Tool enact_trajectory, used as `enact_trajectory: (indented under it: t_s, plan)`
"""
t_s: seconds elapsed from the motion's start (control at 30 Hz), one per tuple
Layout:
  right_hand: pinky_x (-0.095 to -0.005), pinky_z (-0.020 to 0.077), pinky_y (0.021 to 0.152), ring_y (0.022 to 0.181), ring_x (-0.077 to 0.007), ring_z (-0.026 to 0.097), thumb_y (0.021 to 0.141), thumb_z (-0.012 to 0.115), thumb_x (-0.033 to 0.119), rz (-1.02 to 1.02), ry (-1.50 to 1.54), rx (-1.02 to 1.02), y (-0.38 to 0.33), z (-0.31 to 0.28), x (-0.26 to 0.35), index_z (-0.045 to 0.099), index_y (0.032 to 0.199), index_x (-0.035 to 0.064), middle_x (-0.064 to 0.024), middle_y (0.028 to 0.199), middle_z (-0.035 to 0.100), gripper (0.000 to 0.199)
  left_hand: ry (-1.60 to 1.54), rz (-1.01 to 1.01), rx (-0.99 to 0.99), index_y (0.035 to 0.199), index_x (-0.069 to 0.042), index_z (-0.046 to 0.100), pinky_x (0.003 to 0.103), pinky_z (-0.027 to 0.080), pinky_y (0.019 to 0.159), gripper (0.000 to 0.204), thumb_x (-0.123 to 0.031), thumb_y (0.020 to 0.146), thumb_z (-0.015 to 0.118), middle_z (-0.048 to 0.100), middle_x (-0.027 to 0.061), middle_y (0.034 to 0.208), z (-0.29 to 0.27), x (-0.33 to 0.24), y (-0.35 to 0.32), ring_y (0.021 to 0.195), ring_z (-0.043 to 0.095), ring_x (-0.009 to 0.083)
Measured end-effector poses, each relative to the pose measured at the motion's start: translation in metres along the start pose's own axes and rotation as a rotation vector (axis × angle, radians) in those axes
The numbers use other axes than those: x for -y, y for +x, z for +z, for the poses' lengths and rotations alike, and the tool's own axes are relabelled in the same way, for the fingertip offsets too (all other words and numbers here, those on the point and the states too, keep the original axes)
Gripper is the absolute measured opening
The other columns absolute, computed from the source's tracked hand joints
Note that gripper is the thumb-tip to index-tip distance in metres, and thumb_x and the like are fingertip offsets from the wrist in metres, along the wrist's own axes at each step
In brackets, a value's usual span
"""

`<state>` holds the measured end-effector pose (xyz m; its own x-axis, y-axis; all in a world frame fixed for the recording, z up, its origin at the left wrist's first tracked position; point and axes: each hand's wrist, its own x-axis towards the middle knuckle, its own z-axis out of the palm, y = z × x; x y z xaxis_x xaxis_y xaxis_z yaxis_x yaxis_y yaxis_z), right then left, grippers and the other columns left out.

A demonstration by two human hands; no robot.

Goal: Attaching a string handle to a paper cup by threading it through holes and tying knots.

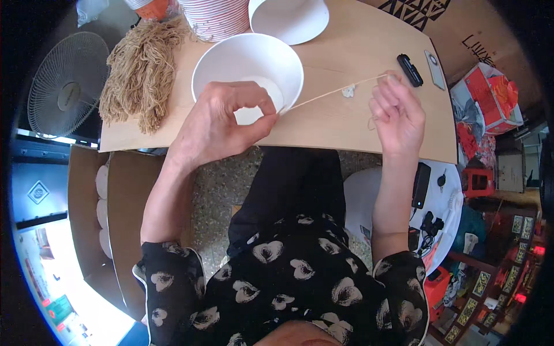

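A thin tan string [334, 91] is stretched between my hands above the table. My left hand [216, 124] pinches its left end between thumb and forefinger, in front of a white paper bucket [205, 69]. On the right my right hand [401, 112] is raised with its fingers curled around the other end, and a short loose tail hangs under them. The bucket's round mouth faces up toward me; my left hand covers part of its near rim. A thick bundle of similar tan strings [141, 75] lies at the table's left edge.
Behind the bucket stand a stack of nested buckets [214, 20] and another white bucket [288, 20]. A white scrap [348, 91], a black device [410, 70] and a phone-like slab [434, 69] lie on the table [340, 130]. An open carton [130, 213] stands at lower left, below a fan [69, 95].
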<state>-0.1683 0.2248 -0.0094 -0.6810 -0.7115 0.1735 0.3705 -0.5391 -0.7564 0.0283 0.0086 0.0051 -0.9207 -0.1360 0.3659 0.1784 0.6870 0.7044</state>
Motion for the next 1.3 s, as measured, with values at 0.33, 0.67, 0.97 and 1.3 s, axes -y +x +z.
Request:
enact_trajectory:
  t_s: [0.33, 0.67, 0.97, 1.3]
  plan:
    - [-0.0186, 0.0268, 0.048, 0.053, -0.0028, 0.034, 0.088, 0.060, 0.006, 0.016, -0.343, -0.006, -0.025, 0.003, 0.009, 0.058, 0.095, -0.0011, 0.0040, 0.066, 0.044, 0.010, 0.162, 0.021, 0.055, 0.079, -0.004, 0.069, 0.039, 0.053, 0.084, 0.008, -0.008, 0.076, 0.075, 0.070, 0.0062, 0.088, -0.022, 0.000, -0.012, 0.095, 0.065, 0.0270]
    - [-0.0193, 0.0370, 0.051, 0.056, -0.0067, 0.049, 0.092, 0.058, 0.008, 0.001, -0.492, 0.119, -0.084, -0.001, 0.012, 0.061, 0.099, -0.0076, -0.0055, 0.069, 0.059, 0.018, 0.358, -0.231, -0.302, 0.123, -0.001, 0.059, 0.040, 0.054, 0.085, 0.044, 0.006, 0.079, 0.056, 0.068, 0.0223, 0.106, -0.038, 0.046, 0.001, 0.094, 0.069, 0.0339]
    - [-0.0186, 0.0441, 0.055, 0.060, -0.0074, 0.056, 0.093, 0.052, -0.002, 0.152, -0.715, 0.110, -0.129, -0.018, 0.022, 0.065, 0.097, -0.0048, -0.0074, 0.074, 0.065, 0.014, 0.388, 0.020, -0.017, 0.110, -0.005, 0.069, 0.034, 0.055, 0.083, 0.031, 0.008, 0.085, 0.055, 0.072, 0.0109, 0.102, -0.051, 0.081, 0.086, 0.094, 0.070, 0.0246]
    - [-0.0211, 0.0477, 0.059, 0.064, -0.0081, 0.057, 0.097, 0.055, 0.001, 0.074, -0.598, 0.285, -0.110, 0.021, -0.026, 0.057, 0.110, -0.0042, -0.0067, 0.086, 0.067, 0.015, -0.133, -0.024, 0.275, 0.130, -0.003, 0.049, 0.037, 0.056, 0.072, 0.045, -0.026, 0.095, 0.062, 0.068, 0.0167, 0.100, 0.047, -0.076, 0.001, 0.085, 0.070, 0.0275]
